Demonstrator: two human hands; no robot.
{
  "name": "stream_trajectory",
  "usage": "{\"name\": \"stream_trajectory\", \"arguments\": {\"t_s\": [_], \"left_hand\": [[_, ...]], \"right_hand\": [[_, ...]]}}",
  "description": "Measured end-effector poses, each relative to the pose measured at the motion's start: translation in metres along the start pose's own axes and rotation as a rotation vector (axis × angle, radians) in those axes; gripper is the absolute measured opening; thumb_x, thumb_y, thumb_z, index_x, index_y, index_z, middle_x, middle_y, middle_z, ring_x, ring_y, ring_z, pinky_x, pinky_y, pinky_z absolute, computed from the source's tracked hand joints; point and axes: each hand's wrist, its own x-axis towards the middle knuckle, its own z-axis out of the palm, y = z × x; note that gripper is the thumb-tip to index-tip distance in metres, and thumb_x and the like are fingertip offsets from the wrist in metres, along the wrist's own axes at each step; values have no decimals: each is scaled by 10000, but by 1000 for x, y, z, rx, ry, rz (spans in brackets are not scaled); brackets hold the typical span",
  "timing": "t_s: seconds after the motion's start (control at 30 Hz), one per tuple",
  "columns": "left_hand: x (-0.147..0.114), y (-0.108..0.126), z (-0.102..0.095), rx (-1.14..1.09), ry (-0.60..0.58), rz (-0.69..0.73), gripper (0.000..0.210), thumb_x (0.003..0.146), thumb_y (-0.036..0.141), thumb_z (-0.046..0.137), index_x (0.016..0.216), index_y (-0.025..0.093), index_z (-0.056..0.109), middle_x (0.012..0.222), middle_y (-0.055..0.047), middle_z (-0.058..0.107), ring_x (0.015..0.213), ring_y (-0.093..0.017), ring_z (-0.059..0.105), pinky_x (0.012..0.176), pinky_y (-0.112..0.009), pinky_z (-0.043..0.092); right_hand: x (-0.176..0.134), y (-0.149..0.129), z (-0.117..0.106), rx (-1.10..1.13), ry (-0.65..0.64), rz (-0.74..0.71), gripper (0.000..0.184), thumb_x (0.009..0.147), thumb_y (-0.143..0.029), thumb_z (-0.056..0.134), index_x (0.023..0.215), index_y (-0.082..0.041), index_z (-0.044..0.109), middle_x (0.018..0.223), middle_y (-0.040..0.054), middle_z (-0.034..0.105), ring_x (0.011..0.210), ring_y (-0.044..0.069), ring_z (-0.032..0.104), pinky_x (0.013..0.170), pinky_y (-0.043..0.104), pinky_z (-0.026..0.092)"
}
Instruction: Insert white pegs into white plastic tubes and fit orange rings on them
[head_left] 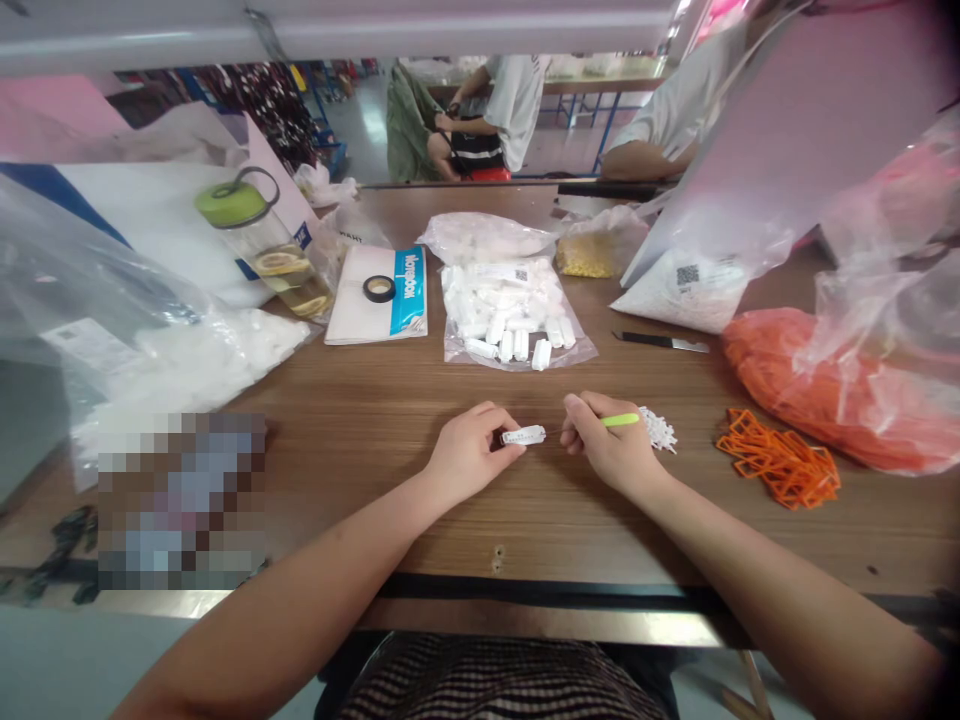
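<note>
Head: wood-grain table (360,400), floor (369,135) beyond

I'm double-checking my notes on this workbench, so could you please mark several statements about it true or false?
1. The left hand holds a small, oblong white piece. True.
2. The right hand is empty. False: it holds a thin tool with a lime-green handle.
3. A black, ring-shaped roll lies on a white-and-blue rectangular notebook. True.
4. The loose orange rectangular frames lie left of the left hand. False: they lie right of the right hand.
</note>
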Motion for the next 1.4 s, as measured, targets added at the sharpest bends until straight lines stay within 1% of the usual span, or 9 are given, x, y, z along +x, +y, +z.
{"name": "stream_trajectory", "arguments": {"t_s": [0.43, 0.53, 0.67, 0.77, 0.9, 1.1, 1.23, 1.33, 1.4], "left_hand": [[0, 2, 1, -4, 10, -17, 94, 787, 245, 722, 834, 207, 650, 763, 45, 539, 584, -88, 451, 593, -256, 357], [0, 0, 1, -12, -3, -13, 76, 798, 240, 704, 860, 220, 663, 779, 39, 543, 603, -95, 467, 593, -256, 360], [0, 0, 1, -5, -19, -2, 71, 805, 241, 687, 869, 219, 666, 799, 19, 558, 623, -111, 479, 595, -260, 371], [0, 2, 0, 39, -15, -9, 88, 800, 230, 683, 883, 216, 659, 806, 16, 566, 621, -112, 483, 601, -267, 378], [1, 6, -2, 88, -15, -17, 67, 789, 207, 672, 846, 207, 638, 797, 25, 565, 613, -105, 483, 604, -267, 377], [-1, 5, -1, 142, -2, 7, 113, 789, 210, 651, 902, 211, 644, 816, 14, 591, 627, -117, 495, 619, -270, 384], [-2, 1, 1, 169, -30, 29, 316, 841, 260, 618, 1156, 265, 643, 921, 1, 618, 639, -118, 510, 645, -277, 423], [-2, 0, 1, 181, -64, 39, 239, 877, 297, 589, 1097, 274, 680, 947, 4, 618, 615, -104, 500, 640, -274, 428], [-2, 0, 1, 188, -67, 39, 238, 882, 305, 585, 1100, 281, 679, 961, 5, 621, 605, -102, 496, 635, -274, 431]], "right_hand": [[0, -17, 8, -483, -75, -346, 425, 966, -335, 408, 559, -217, 373, 504, -17, 444, 475, 112, 382, 525, 287, 292], [0, -15, 1, -336, -69, -253, 440, 976, -387, 426, 576, -208, 460, 536, -2, 532, 493, 119, 478, 540, 269, 364], [9, -7, -19, -192, 113, -140, 463, 983, -474, 408, 635, -200, 543, 601, 15, 614, 501, 128, 550, 522, 257, 407], [23, 4, -31, -560, 88, -248, 428, 970, -458, 449, 659, -192, 576, 645, 32, 624, 571, 148, 554, 558, 270, 366], [33, 15, -35, -1138, -147, -353, 226, 952, -267, 483, 876, -183, 679, 872, 92, 670, 802, 213, 593, 615, 299, 323], [25, 6, -34, -1329, -256, -333, 435, 879, -49, 424, 1257, -150, 616, 1098, 142, 681, 1004, 274, 587, 818, 374, 355], [25, -3, -69, -1242, -177, -232, 342, 903, -139, 458, 1166, -181, 673, 1094, 117, 702, 1024, 250, 598, 822, 344, 383], [25, 0, -125, -1250, -68, 1, 282, 910, -244, 474, 830, -186, 738, 892, 106, 721, 836, 234, 628, 700, 325, 394], [23, 9, -164, -1238, 27, 170, 224, 854, -255, 541, 800, -193, 750, 822, 90, 723, 739, 224, 619, 635, 316, 380]]}}
